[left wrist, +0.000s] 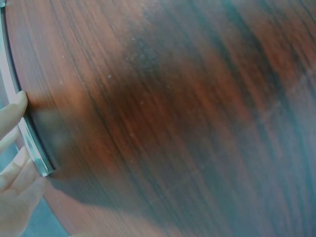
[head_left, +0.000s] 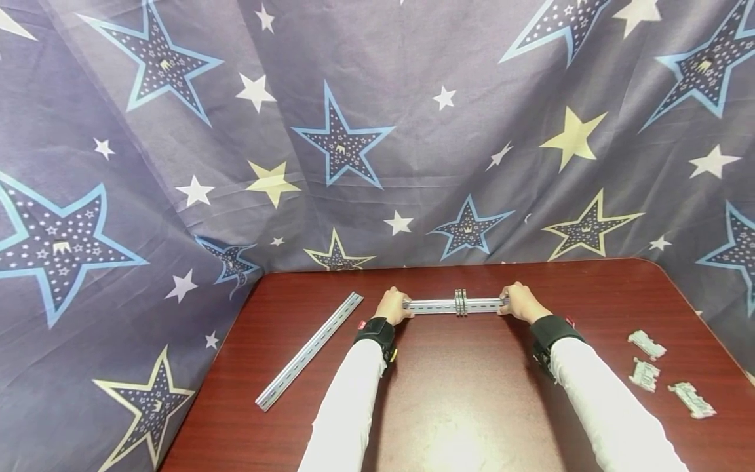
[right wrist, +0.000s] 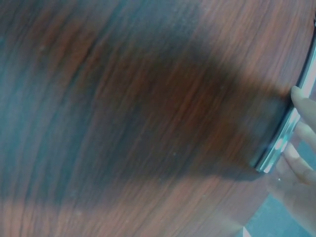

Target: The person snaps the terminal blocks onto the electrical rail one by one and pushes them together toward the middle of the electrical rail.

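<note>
Both hands grip a short silver metal mounting rail (head_left: 454, 305), one at each end, near the far edge of the dark red wooden table (head_left: 472, 393). The left hand (head_left: 394, 306) has its fingers wrapped on the rail's left end; the left wrist view shows fingers (left wrist: 15, 111) against the rail end (left wrist: 34, 148). The right hand (head_left: 519, 301) clasps the right end, and the right wrist view shows its fingers (right wrist: 301, 98) on the rail tip (right wrist: 279, 143). The rail lies roughly level, crosswise to the person; whether it touches the tabletop or is just above it is unclear. A small cluster of grey clip-on terminal pieces (head_left: 461, 302) sits at mid-rail. The rail looks stiff, thin-walled and light, with smooth, likely slippery faces and probably sharp cut ends, so holding at both ends on the flanges seems the steady grip; the clips may slide if it tilts. A longer silver rail (head_left: 309, 351) lies diagonally to the left, apart. Three loose grey terminal blocks (head_left: 645, 373) lie on the right. A star-print blue cloth (head_left: 354, 131) hangs behind.
</note>
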Demonstrator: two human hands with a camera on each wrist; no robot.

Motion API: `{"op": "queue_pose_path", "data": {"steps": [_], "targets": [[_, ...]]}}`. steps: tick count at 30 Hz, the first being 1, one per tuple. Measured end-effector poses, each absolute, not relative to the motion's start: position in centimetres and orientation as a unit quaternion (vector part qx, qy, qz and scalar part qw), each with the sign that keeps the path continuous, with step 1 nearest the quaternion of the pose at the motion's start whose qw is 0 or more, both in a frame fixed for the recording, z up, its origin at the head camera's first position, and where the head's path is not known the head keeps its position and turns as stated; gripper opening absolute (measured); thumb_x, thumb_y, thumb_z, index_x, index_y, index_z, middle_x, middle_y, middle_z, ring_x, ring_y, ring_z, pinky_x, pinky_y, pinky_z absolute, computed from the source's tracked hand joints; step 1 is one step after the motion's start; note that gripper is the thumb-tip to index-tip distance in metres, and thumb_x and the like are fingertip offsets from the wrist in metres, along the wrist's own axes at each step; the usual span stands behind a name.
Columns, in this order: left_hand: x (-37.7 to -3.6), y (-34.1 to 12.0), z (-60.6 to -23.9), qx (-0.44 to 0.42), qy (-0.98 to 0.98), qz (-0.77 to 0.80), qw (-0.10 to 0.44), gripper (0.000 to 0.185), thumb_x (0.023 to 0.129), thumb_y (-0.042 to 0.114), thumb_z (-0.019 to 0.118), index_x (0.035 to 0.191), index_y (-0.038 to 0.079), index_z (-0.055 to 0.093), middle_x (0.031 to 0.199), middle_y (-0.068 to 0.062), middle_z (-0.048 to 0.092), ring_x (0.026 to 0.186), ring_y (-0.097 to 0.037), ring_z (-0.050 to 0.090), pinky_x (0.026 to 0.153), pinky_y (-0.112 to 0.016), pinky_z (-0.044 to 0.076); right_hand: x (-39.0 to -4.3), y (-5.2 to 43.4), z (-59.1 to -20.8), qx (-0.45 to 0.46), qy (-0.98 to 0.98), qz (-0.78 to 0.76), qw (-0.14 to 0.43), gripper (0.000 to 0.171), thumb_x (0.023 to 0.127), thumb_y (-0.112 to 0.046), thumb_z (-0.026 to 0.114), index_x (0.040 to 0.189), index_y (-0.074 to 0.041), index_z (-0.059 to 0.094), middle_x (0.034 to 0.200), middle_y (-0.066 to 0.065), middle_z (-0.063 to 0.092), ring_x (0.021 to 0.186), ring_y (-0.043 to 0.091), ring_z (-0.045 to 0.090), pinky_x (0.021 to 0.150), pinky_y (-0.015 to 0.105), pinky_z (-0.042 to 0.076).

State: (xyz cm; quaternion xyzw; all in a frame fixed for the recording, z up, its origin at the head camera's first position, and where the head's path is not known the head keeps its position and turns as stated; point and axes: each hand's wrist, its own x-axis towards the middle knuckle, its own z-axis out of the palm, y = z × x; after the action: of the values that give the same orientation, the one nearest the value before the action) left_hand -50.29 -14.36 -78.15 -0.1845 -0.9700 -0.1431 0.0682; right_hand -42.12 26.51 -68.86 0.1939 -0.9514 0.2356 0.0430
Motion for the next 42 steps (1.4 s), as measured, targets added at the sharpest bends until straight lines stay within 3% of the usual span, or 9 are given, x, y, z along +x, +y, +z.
{"op": "queue_pose_path", "data": {"steps": [2,5,7,12,16,22,32,38,42], "targets": [[-52.3,-15.0,-81.3,-0.185,-0.969,-0.147,0.076,0.058,0.043,0.068,0.071,0.091,0.034,0.066,0.091,0.000,0.051,0.087,-0.022,0.049,0.072,-0.035,0.042,-42.5,26.7,-69.8,0.201,-0.950,0.227,0.078,0.045,0.056,-0.040,0.079,0.082,-0.006,0.064,0.078,0.010,0.060,0.076,0.035,0.052,0.070,0.040,0.039],[-50.1,-14.4,-78.3,-0.184,-0.969,-0.143,0.075,0.055,0.049,0.063,0.072,0.092,0.031,0.066,0.092,-0.003,0.050,0.087,-0.024,0.048,0.071,-0.036,0.042,-42.8,26.7,-70.3,0.183,-0.955,0.217,0.079,0.045,0.054,-0.041,0.080,0.080,-0.008,0.064,0.077,0.010,0.059,0.076,0.036,0.051,0.069,0.043,0.039],[-45.8,-13.3,-72.2,-0.182,-0.973,-0.130,0.066,0.049,0.056,0.051,0.075,0.095,0.023,0.067,0.093,-0.007,0.050,0.088,-0.026,0.049,0.071,-0.035,0.043,-42.2,26.3,-69.8,0.183,-0.953,0.217,0.107,0.044,0.051,-0.043,0.080,0.075,-0.010,0.062,0.073,0.007,0.055,0.071,0.033,0.050,0.064,0.040,0.038],[-34.8,-10.6,-56.5,-0.161,-0.976,-0.144,0.005,0.045,0.066,0.021,0.074,0.105,0.003,0.061,0.098,-0.017,0.049,0.095,-0.031,0.049,0.073,-0.040,0.046,-34.8,22.4,-59.3,0.160,-0.966,0.195,0.049,0.037,0.062,-0.028,0.075,0.083,0.000,0.062,0.079,0.018,0.051,0.076,0.039,0.051,0.065,0.046,0.042],[-30.9,-9.9,-51.3,-0.156,-0.976,-0.151,-0.010,0.049,0.072,0.018,0.069,0.114,0.000,0.054,0.104,-0.018,0.050,0.098,-0.031,0.050,0.078,-0.040,0.044,-30.1,19.9,-53.3,0.142,-0.975,0.163,0.053,0.033,0.068,-0.017,0.070,0.090,0.005,0.060,0.082,0.021,0.050,0.079,0.042,0.050,0.064,0.051,0.042],[-29.9,-10.9,-50.6,-0.169,-0.971,-0.169,0.016,0.047,0.074,0.020,0.066,0.116,0.002,0.054,0.104,-0.017,0.051,0.096,-0.032,0.052,0.079,-0.041,0.043,-28.3,19.2,-51.9,0.146,-0.970,0.172,0.086,0.037,0.072,-0.015,0.067,0.101,0.007,0.057,0.094,0.024,0.052,0.088,0.042,0.049,0.072,0.052,0.040],[-28.1,-14.1,-49.3,-0.184,-0.965,-0.181,0.042,0.042,0.078,0.019,0.063,0.116,0.002,0.055,0.105,-0.016,0.052,0.095,-0.032,0.053,0.078,-0.043,0.042,-25.4,19.9,-49.8,0.212,-0.953,0.199,0.089,0.020,0.075,-0.007,0.062,0.092,0.004,0.062,0.088,0.016,0.054,0.086,0.038,0.051,0.075,0.048,0.040],[-27.3,-17.0,-49.4,-0.164,-0.965,-0.188,0.076,0.040,0.078,0.016,0.063,0.114,0.000,0.055,0.106,-0.019,0.054,0.099,-0.034,0.053,0.085,-0.044,0.040,-23.2,20.6,-49.2,0.229,-0.947,0.209,0.088,0.019,0.077,-0.006,0.062,0.093,0.003,0.061,0.093,0.017,0.055,0.092,0.038,0.051,0.080,0.047,0.040],[-26.6,-19.1,-49.5,-0.134,-0.969,-0.176,0.108,0.040,0.075,0.017,0.066,0.111,0.000,0.057,0.101,-0.018,0.056,0.095,-0.035,0.054,0.080,-0.045,0.041,-21.9,21.2,-48.9,0.225,-0.943,0.224,0.096,0.018,0.076,-0.005,0.062,0.093,0.002,0.062,0.094,0.016,0.054,0.093,0.037,0.051,0.080,0.047,0.040]]}}
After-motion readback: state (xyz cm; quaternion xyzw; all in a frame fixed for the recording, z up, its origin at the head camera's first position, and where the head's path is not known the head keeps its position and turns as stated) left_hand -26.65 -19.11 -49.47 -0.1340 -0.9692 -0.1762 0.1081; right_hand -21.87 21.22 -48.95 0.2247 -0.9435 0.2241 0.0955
